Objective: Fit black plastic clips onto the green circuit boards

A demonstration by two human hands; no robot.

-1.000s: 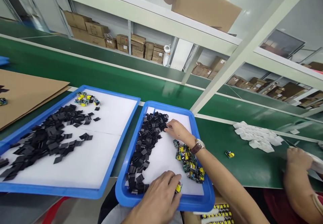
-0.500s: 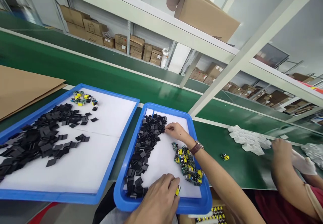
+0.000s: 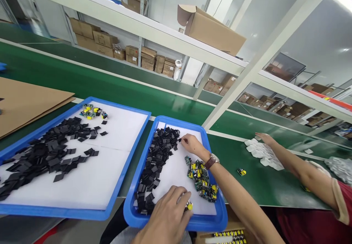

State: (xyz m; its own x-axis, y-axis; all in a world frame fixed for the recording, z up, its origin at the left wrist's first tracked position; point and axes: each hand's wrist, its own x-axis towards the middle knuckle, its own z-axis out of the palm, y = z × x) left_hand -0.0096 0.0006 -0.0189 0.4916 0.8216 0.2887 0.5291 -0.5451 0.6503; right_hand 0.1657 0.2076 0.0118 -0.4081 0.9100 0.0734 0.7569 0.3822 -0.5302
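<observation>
My left hand (image 3: 169, 211) is closed at the near edge of the blue tray (image 3: 223, 214), holding a small circuit board (image 3: 189, 206) with a yellow part; the fingers hide most of it. Farther back over the tray, my right hand (image 3: 194, 145) pinches a small black square piece (image 3: 179, 140) beside the pile of black pieces (image 3: 157, 156). That pile runs down the tray's left side on a white liner. Under my right forearm lies a heap of circuit boards (image 3: 202, 178) with yellow parts.
To the left a second blue tray (image 3: 137, 137) holds black pieces (image 3: 46, 152) and several circuit boards (image 3: 92, 112). Cardboard sheets (image 3: 33, 101) lie behind it. On the right, a co-worker's arm (image 3: 297, 167) reaches toward white pieces (image 3: 262, 152). One circuit board (image 3: 241, 172) lies on the green bench.
My right hand has drawn a black piece slightly off the pile's edge. The board in my left hand shows more. The co-worker's hand has moved left to the far side of the white pieces.
</observation>
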